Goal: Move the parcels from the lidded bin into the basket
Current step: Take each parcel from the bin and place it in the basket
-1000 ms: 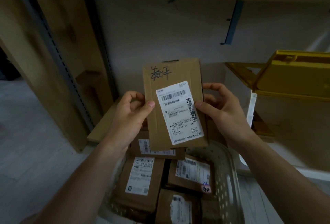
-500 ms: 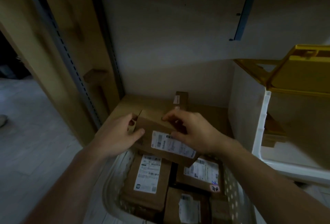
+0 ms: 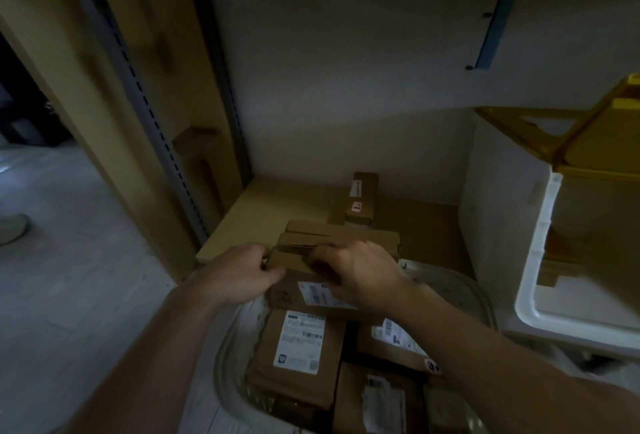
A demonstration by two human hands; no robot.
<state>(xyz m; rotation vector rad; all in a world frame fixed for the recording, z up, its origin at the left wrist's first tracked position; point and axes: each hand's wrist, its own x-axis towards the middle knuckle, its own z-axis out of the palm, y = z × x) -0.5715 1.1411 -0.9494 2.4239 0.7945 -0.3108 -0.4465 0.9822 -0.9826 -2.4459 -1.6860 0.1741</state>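
Both hands grip one flat parcel at the basket's far end, left hand on its left edge, right hand curled over its top, long axis running left-right.

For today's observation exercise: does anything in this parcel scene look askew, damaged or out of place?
Mostly orderly. One small parcel stands on end on the shelf behind the basket, not in it. Both hands, left hand and right hand, grip a parcel at the basket's far end.
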